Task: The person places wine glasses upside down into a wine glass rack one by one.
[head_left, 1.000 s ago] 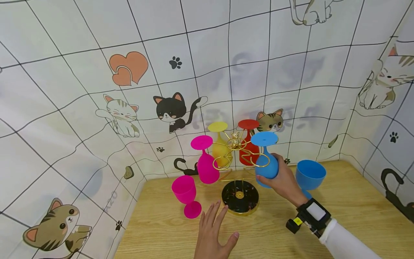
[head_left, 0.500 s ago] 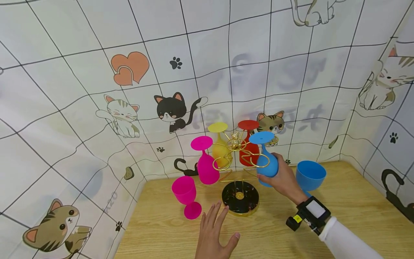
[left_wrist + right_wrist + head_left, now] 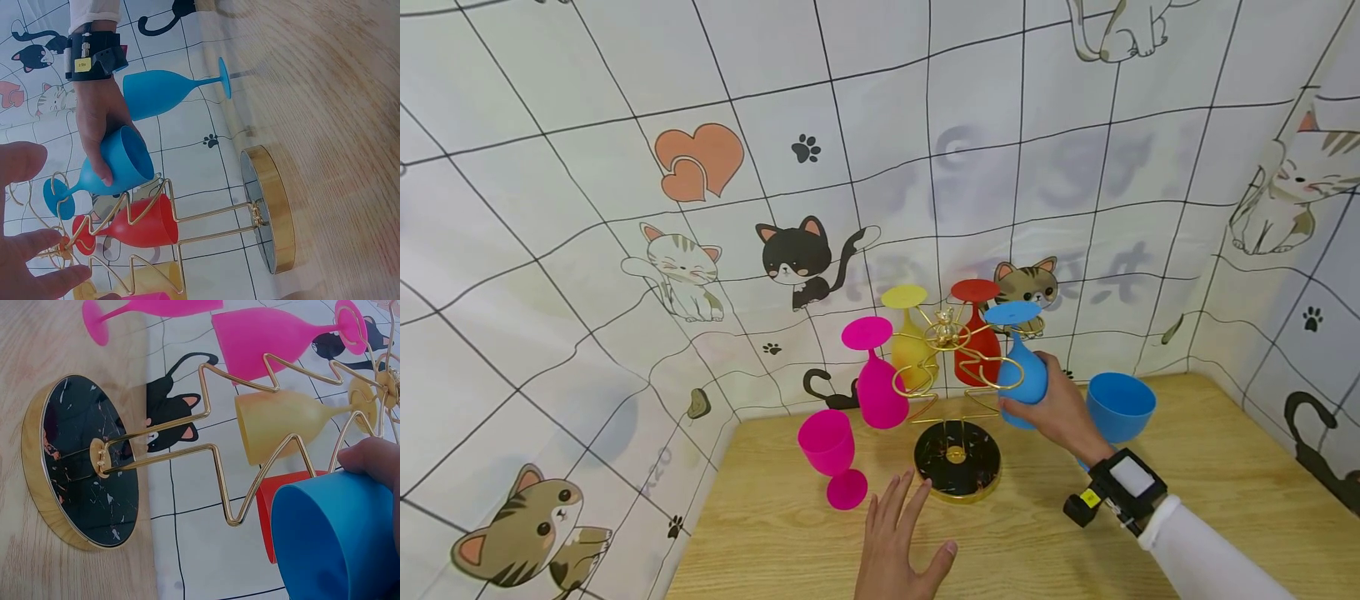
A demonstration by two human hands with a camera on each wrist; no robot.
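Observation:
My right hand [image 3: 1063, 408] grips the bowl of a blue plastic goblet [image 3: 1024, 379], held upside down at the right side of a gold wire goblet rack [image 3: 936, 458]. In the left wrist view, this blue goblet's foot [image 3: 57, 199] is close to the rack's wire loops; whether it touches them I cannot tell. Pink [image 3: 882, 392], yellow [image 3: 910, 346] and red [image 3: 976, 342] goblets hang upside down on the rack. My left hand [image 3: 895, 542], fingers spread, is in front of the round black base and holds nothing.
Another blue goblet [image 3: 1120, 407] stands upright on the wooden table [image 3: 760, 542], right of the rack, partly behind my right wrist. A second pink goblet [image 3: 827, 442] stands upright at the left. A cat-patterned sheet [image 3: 880, 125] hangs behind.
My right hand has shifted slightly to the right with the blue goblet, whose foot swung left and then back right and a little up. My left hand has stayed nearly still.

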